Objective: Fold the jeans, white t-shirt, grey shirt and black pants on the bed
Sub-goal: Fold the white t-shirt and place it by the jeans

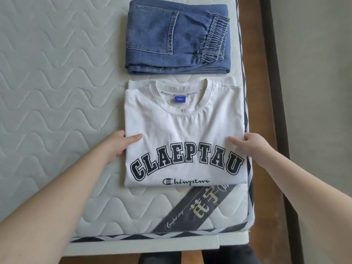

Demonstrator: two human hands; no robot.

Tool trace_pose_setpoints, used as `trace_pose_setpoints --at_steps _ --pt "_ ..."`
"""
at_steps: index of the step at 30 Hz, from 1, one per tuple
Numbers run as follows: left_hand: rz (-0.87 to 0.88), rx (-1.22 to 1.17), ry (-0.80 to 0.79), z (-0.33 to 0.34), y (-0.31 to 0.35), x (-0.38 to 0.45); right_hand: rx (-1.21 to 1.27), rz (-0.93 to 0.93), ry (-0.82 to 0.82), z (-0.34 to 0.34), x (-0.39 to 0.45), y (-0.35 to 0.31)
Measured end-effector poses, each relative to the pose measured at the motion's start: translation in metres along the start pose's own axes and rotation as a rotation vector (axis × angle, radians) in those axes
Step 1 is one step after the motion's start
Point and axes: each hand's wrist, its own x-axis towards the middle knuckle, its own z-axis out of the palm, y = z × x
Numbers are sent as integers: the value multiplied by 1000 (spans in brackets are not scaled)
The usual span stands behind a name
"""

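Observation:
The white t-shirt [182,130] lies folded into a rectangle near the bed's right edge, dark printed letters facing up. My left hand [122,144] grips its left edge, thumb on top and fingers tucked under the fabric. My right hand [249,144] holds its right edge the same way, thumb on top. Beyond the shirt, the blue jeans [177,39] sit folded in a neat stack, elastic waistband toward the right. No grey shirt or black pants show in this view.
The quilted white mattress [57,82] stretches off to the left. A dark diagonal label band [194,208] crosses its near corner. A wooden bed frame rail [266,111] and a wall run along the right side.

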Motion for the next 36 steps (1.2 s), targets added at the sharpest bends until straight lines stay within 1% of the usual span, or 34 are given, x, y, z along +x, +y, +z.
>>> trace_pose_setpoints --at_steps 4,7,8,10,12,14,16,19,24,26,27,28,29,30,31,32,33,34,35,36 --pt "4 -15 -35 13 -51 -38 -42 25 -5 18 -30 19" --pt "-4 3 -63 21 -85 -57 -160 65 16 32 -51 33" --pt "-19 -11 -43 23 -95 -62 -142 76 7 37 -56 39" --pt "9 8 70 26 -106 -70 0 81 2 47 -66 52" --pt "82 25 174 27 -112 -76 75 40 57 52 -76 63" --pt "146 13 229 27 -115 -80 89 -25 151 56 -80 70" --pt "169 36 274 27 -122 -82 117 -45 192 60 -83 77" --pt "148 231 353 33 -134 -84 90 -2 163 73 -89 90" --pt "111 288 382 44 -143 -89 27 90 211 84 -94 93" --pt "84 365 400 46 -140 -92 9 129 219 84 -97 90" --pt "79 422 446 47 -137 -96 -11 145 231 84 -100 87" --pt "104 499 535 50 -135 -100 -63 150 274 85 -102 84" --pt "182 592 653 53 -132 -104 -149 129 361 88 -104 81" --pt "311 695 764 58 -130 -108 -240 72 470 92 -104 78" --pt "480 789 829 64 -128 -110 -304 -21 563 98 -105 74" --pt "653 859 804 73 -125 -109 -340 -145 610 105 -106 67" --pt "789 917 719 84 -121 -106 -370 -278 599 115 -105 60" --pt "866 961 632 97 -118 -103 -410 -396 554 126 -104 51" --pt "882 1002 564 112 -114 -99 -446 -491 508 140 -102 44" --pt "850 1038 509 126 -110 -95 -473 -549 464 153 -99 37"
